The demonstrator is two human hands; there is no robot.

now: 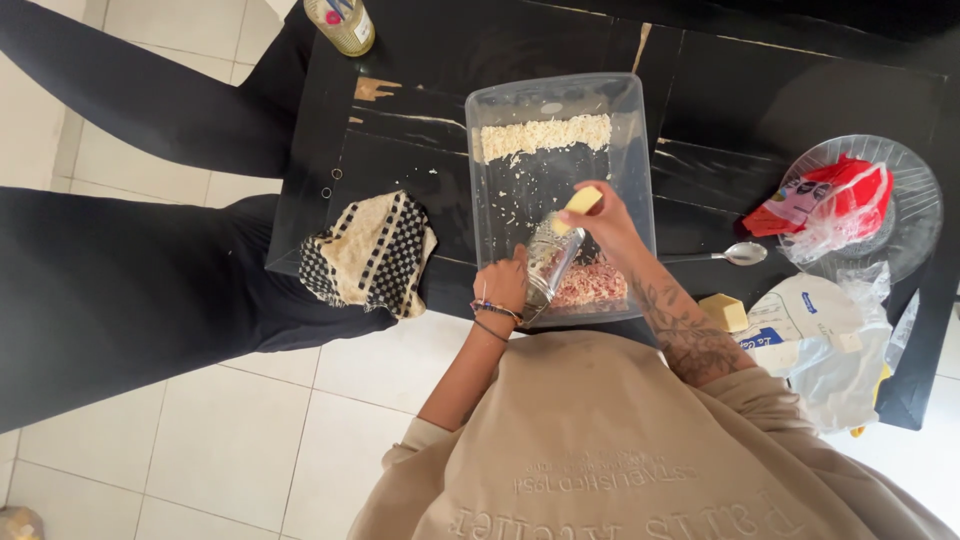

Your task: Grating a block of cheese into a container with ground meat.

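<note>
Left hand point(503, 283) fingers wrapped round metal grater point(548, 262), tilted inside clear tub point(640, 150) near counter point(420, 120) front edge. Right hand point(600, 222) fingers pinch yellow cheese block point(581, 200) against grater's upper end. Grater long axis runs toward tub's far wall; pinkish shreds, probably ham, beneath.

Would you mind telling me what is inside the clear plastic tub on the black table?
The clear plastic tub holds a band of pale grated cheese at its far end and a pinkish shredded heap at the near end. The metal grater and both hands cover part of the floor.
</note>
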